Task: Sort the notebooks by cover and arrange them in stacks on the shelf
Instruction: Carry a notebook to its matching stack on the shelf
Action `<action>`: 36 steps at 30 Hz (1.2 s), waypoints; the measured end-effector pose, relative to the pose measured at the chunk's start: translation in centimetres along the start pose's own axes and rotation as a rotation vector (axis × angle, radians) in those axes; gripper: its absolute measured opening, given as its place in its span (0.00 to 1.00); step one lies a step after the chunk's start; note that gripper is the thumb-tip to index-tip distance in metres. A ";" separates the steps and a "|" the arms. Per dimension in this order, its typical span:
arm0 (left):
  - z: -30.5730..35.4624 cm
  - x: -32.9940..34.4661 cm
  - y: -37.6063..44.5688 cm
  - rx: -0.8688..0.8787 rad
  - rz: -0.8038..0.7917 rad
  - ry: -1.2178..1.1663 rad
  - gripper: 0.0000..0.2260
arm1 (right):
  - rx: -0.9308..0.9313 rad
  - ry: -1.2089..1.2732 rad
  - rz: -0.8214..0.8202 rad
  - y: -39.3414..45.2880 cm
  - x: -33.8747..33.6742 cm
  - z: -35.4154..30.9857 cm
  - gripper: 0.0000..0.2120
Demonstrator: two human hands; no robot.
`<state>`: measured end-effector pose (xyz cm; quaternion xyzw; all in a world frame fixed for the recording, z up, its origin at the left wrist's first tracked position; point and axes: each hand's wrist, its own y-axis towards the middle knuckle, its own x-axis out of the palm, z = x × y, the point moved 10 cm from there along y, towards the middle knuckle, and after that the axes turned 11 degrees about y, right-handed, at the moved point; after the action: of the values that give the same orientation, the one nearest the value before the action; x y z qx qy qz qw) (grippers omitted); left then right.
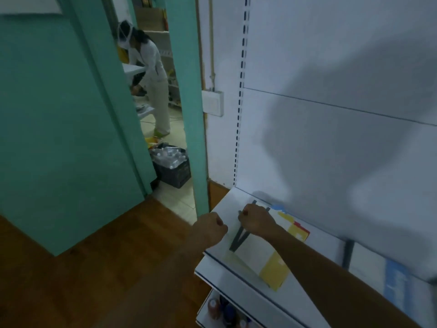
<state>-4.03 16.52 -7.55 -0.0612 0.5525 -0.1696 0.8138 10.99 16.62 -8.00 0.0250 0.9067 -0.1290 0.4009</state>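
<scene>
The right hand [256, 220] rests curled on the far end of a notebook [262, 253] lying flat on the white shelf [236, 278]; its fingers are closed at the dark spine, though whether they actually pinch it I cannot tell. From that hand the notebook runs back toward the person, long axis slanting from the shelf's back panel down to the front edge, dark spine on the left side, a yellow block at the near right corner, which sits just at the shelf's front lip. Under it and just to the right of the hand, a second notebook [295, 227] with blue, yellow and red patches shows, lying close against the back panel.

The left hand [210, 227] is a closed fist, holding nothing visible, just left of the right hand, over the shelf's left end. Left of it the shelf ends and wooden floor [94, 268] opens. To the right of the right forearm the shelf surface is bare as far as a blue notebook [397, 287] well apart, blurred.
</scene>
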 end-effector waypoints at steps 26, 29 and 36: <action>4.3 7.8 3.8 0.387 -0.413 0.032 0.18 | 0.723 0.293 0.411 -9.3 0.5 11.2 0.23; 4.3 7.4 3.2 0.340 -0.460 -0.141 0.18 | 0.699 0.359 0.451 -9.4 0.5 11.4 0.21; 8.0 4.9 1.4 0.346 -0.275 -0.247 0.13 | 0.657 0.553 0.566 -12.2 -1.8 13.1 0.18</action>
<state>5.31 15.46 -9.21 -0.0160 0.3983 -0.3620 0.8427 19.82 1.65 -12.55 0.4275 0.8481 -0.2821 0.1361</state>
